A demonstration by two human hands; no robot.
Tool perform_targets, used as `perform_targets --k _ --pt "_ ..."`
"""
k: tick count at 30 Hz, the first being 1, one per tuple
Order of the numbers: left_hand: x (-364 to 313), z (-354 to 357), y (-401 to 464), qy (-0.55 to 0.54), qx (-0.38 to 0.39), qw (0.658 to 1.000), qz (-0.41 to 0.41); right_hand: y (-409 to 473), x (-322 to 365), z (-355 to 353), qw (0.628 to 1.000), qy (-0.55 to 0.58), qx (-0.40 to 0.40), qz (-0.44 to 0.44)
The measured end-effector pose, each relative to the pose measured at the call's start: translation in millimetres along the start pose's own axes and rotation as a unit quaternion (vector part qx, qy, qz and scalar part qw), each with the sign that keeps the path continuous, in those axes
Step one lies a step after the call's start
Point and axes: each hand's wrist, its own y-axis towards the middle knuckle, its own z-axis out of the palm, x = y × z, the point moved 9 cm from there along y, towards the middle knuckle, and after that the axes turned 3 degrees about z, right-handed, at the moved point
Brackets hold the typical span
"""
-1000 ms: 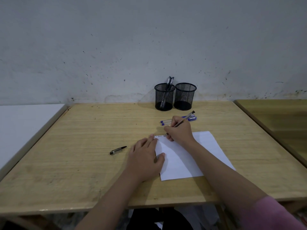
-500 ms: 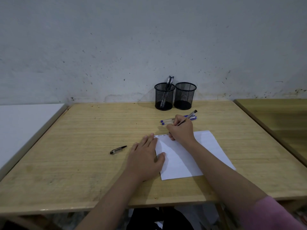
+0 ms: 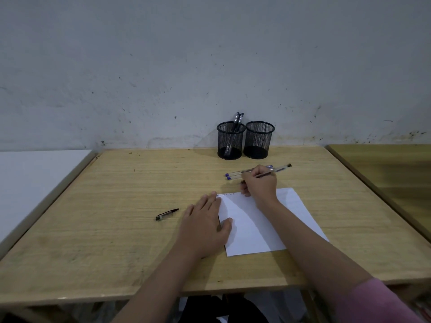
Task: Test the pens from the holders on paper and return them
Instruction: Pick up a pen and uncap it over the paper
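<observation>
A white sheet of paper [image 3: 261,227] lies on the wooden table [image 3: 116,217], with short scribbles along its top edge. My right hand [image 3: 260,183] holds a clear pen [image 3: 277,170] at that top edge; the pen's tip is hidden by my fingers. Pressed flat, my left hand [image 3: 205,227] rests on the sheet's left edge. Two blue-capped pens [image 3: 233,175] lie just beyond my right hand. Against the wall stand two black mesh holders: the left holder [image 3: 230,141] has two dark pens [image 3: 237,122] in it, and the right holder [image 3: 259,139] looks empty.
A black pen [image 3: 166,214] lies alone on the table to the left of my left hand. A white table [image 3: 30,178] adjoins on the left and another wooden table [image 3: 396,183] on the right. The wall runs close behind the holders.
My right hand has slid to the right along the paper's top edge with the pen, leaving more scribbles uncovered. My left hand has stayed in place.
</observation>
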Motion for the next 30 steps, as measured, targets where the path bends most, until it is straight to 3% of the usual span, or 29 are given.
perform_targets --k 5,8,11,14,19,26,30 --pt "-1.5 -9.4 -3.1 -0.023 -0.023 0.999 -0.001 -11.6 12.8 0.3 0.999 0.037 0.008 -0.015" --pt "5.4 -43.0 -16.9 -0.050 -0.145 0.988 -0.007 -32.2 33.9 0.1 0.998 0.020 0.015 -0.058" --pt "36.1 -74.7 -34.3 -0.038 -0.229 0.970 -0.069 -62.6 44.3 4.8 0.996 0.051 0.046 -0.052" --pt "71.8 -81.9 -45.6 -0.016 -0.203 0.970 -0.134 -91.8 41.2 5.7 0.996 0.051 0.069 -0.028" --pt "81.6 -78.7 -55.9 -0.057 -0.172 0.975 -0.125 -126.7 37.1 4.4 0.995 0.026 0.100 -0.004" --pt "35.2 -93.1 -69.1 -0.290 -0.199 0.935 -0.052 -150.1 52.9 -6.4 0.991 -0.004 0.130 -0.040" --pt "7.2 -102.6 -76.0 -0.363 -0.192 0.912 -0.014 -161.5 66.6 -9.2 0.988 0.002 0.143 -0.059"
